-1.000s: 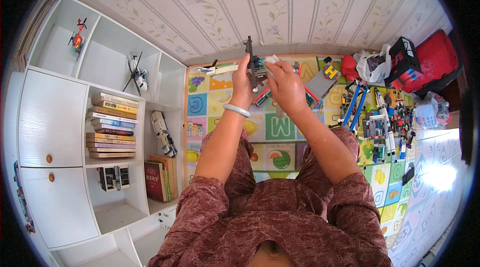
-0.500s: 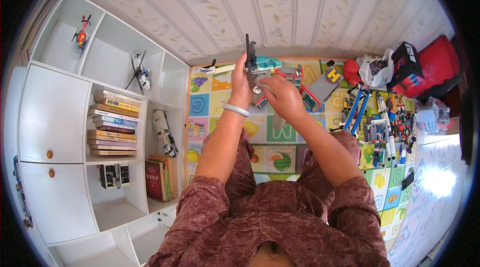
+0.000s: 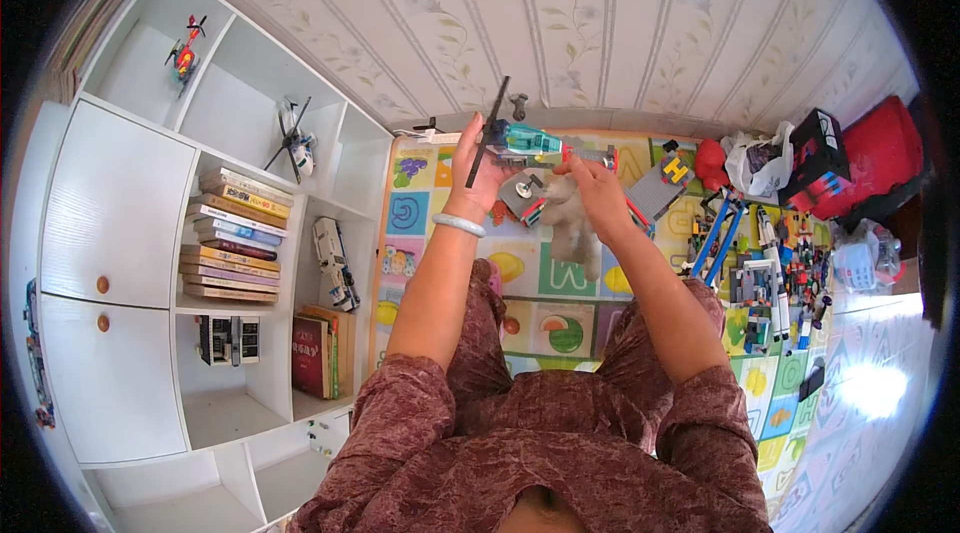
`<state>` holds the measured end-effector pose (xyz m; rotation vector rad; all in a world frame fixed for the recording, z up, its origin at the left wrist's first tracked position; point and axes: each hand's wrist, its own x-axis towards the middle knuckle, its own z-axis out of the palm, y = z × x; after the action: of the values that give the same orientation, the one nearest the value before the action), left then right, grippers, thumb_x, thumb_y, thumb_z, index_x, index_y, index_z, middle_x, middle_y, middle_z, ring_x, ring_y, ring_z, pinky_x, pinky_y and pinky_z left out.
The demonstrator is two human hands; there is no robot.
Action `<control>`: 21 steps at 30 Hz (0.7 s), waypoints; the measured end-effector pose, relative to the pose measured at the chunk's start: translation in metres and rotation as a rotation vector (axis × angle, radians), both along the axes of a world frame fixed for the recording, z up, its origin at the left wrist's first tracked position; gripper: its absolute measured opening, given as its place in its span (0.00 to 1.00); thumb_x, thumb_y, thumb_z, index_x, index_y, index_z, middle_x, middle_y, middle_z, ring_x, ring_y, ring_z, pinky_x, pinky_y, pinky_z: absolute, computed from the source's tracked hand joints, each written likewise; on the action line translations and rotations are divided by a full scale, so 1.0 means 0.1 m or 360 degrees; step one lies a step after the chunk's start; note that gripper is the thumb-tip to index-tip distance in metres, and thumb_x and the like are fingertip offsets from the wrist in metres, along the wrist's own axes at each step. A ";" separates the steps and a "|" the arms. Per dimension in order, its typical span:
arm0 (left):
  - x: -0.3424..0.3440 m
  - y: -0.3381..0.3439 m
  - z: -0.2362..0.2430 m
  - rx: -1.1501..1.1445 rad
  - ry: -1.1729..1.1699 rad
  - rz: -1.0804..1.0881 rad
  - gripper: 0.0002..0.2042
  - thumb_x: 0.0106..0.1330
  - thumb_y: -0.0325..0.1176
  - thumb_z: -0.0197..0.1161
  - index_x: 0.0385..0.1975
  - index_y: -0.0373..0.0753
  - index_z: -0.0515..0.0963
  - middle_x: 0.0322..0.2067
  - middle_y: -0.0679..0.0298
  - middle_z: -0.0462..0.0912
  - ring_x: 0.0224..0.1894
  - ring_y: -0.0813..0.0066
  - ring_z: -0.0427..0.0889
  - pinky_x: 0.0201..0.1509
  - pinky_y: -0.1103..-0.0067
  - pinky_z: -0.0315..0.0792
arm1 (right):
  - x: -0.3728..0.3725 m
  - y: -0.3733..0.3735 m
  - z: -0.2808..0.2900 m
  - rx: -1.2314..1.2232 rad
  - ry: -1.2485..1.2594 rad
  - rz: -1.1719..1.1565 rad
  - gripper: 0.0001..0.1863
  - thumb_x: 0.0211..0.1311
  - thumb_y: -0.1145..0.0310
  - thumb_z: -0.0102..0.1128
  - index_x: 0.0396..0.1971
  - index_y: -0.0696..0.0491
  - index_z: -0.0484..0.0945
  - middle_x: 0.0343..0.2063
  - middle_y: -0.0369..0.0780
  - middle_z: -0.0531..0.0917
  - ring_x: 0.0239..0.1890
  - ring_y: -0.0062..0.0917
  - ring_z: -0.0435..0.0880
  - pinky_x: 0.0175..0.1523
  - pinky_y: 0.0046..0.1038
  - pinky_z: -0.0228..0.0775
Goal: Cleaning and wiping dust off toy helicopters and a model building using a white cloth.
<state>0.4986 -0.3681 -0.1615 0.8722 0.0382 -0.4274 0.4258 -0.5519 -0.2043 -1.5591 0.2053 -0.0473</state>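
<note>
My left hand [image 3: 470, 163], a pale bangle at its wrist, grips a brick-built helicopter [image 3: 530, 141] with a long black rotor and a translucent teal canopy. My right hand [image 3: 592, 185] has its fingers closed at the helicopter's red and grey right end. Below my hands a beige furry thing [image 3: 567, 233], too unclear to name, lies on the colourful letter mat [image 3: 425, 263]. Around it are red and grey brick pieces, partly hidden. A grey baseplate with a yellow H [image 3: 658, 188] lies to the right.
On the left stands a white shelf unit [image 3: 110, 213] with toy helicopters, books [image 3: 235, 253] and other models. At the right are a brick pile [image 3: 800, 278], bags [image 3: 750, 163], a black box [image 3: 815, 158] and a red case [image 3: 880, 138]. A papered wall [image 3: 600, 23] closes off the back.
The helicopter has turned in my left hand, showing its teal canopy and tilted rotor. My right hand has shifted rightward onto its end. More of the furry thing shows, and the view has shifted slightly.
</note>
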 end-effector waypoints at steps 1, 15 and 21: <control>0.00 0.01 0.00 -0.0002 -0.0006 0.0006 0.20 0.65 0.56 0.53 0.39 0.43 0.76 0.40 0.57 0.82 0.42 0.61 0.82 0.42 0.66 0.77 | 0.00 -0.01 0.00 0.0061 0.0004 -0.0008 0.24 0.69 0.51 0.48 0.36 0.57 0.83 0.35 0.40 0.82 0.36 0.23 0.76 0.46 0.25 0.67; 0.02 0.09 -0.04 0.0119 0.0032 -0.0165 0.19 0.67 0.54 0.51 0.38 0.43 0.74 0.37 0.61 0.80 0.40 0.67 0.80 0.43 0.66 0.76 | -0.04 0.05 0.29 0.0729 0.0503 0.0284 0.28 0.65 0.44 0.52 0.46 0.56 0.77 0.35 0.38 0.81 0.36 0.23 0.80 0.42 0.27 0.72; -0.05 0.03 0.05 0.0032 -0.0057 -0.0005 0.14 0.70 0.45 0.50 0.38 0.41 0.75 0.36 0.63 0.80 0.39 0.70 0.80 0.42 0.71 0.77 | -0.10 0.06 0.30 0.0952 0.0519 0.0347 0.25 0.64 0.46 0.55 0.42 0.56 0.79 0.33 0.39 0.83 0.33 0.25 0.82 0.38 0.28 0.74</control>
<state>0.4938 -0.3648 -0.1560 0.8995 0.0080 -0.4150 0.4159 -0.5456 -0.1745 -0.9754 0.2748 0.4087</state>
